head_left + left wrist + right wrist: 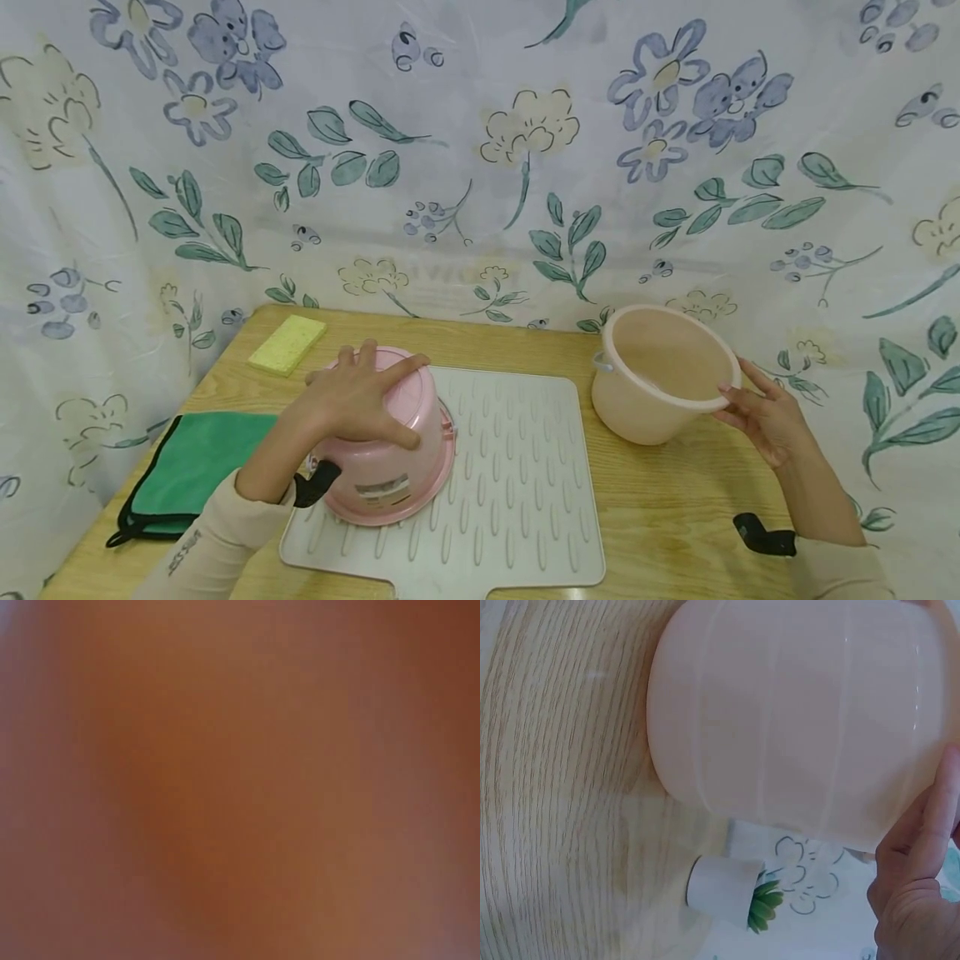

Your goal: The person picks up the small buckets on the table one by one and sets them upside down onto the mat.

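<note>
In the head view a pink bucket [427, 458] stands upside down on the light drying mat [517, 475]. My left hand [360, 400] rests on its base, fingers spread and thumb reaching down the side. At the right is a beige bucket [637, 408], mouth up, its metal handle showing at the left side. My right hand [765, 417] pinches its rim, thumb over the edge. The right wrist view shows the beige bucket's ribbed wall beside the right hand [922, 862]. Only blurred brown and pinkish tones fill the left wrist view.
A yellow sponge [287, 344] lies at the back left of the wooden table [652, 508]. Left of the mat is a folded green cloth [198, 458] with black edging. A small white pot [724, 889] with a green plant appears in the right wrist view. Behind hangs a floral curtain [450, 167].
</note>
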Demonstrator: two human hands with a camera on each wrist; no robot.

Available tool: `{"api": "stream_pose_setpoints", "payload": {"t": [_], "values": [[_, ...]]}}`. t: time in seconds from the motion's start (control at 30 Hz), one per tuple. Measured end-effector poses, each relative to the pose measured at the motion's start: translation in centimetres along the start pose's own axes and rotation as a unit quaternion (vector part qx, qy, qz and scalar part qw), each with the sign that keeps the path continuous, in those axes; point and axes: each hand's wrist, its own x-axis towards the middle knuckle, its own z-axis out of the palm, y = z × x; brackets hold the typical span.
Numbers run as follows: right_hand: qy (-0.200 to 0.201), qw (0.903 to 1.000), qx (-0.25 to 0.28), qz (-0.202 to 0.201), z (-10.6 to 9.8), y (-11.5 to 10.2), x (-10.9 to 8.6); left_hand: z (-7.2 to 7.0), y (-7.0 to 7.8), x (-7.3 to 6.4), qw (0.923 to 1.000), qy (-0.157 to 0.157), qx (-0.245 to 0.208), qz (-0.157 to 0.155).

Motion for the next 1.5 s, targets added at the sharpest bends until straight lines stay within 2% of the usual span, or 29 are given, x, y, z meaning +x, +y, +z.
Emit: {"api": "stream_pose_setpoints", "payload": {"t": [0.23, 0.37, 0.67, 0.9, 1.0, 1.23, 1.5], "values": [[-0.033, 0.9993, 0.018, -0.01, 0.0, 0.3, 0.1, 0.0, -0.3, 0.0, 1.0, -0.005, 0.001, -0.005], [-0.066, 0.9975, 0.024, -0.01, -0.3, 0.4, 0.2, 0.0, -0.2, 0.1, 0.9999, -0.01, -0.002, -0.006], [-0.136, 0.988, 0.071, -0.021, -1.1, 1.0, 0.3, 0.0, -0.1, 0.6, 0.9999, -0.013, 0.009, -0.001], [-0.165, 0.9786, 0.112, -0.05, -0.8, 1.5, 0.5, -0.2, 0.1, 0.6, 0.9996, -0.027, 0.009, -0.005], [-0.168, 0.9766, 0.118, -0.062, -0.5, 1.8, 0.6, -0.3, 0.1, 0.6, 0.9994, -0.033, 0.009, -0.007], [-0.141, 0.9801, 0.114, -0.081, -0.4, 2.2, 0.2, -0.4, 0.1, 0.5, 0.9992, -0.038, 0.009, -0.007], [-0.118, 0.9798, 0.138, -0.084, -0.4, 2.6, -0.2, -0.4, 0.0, 0.6, 0.9991, -0.041, 0.007, -0.006]]}}
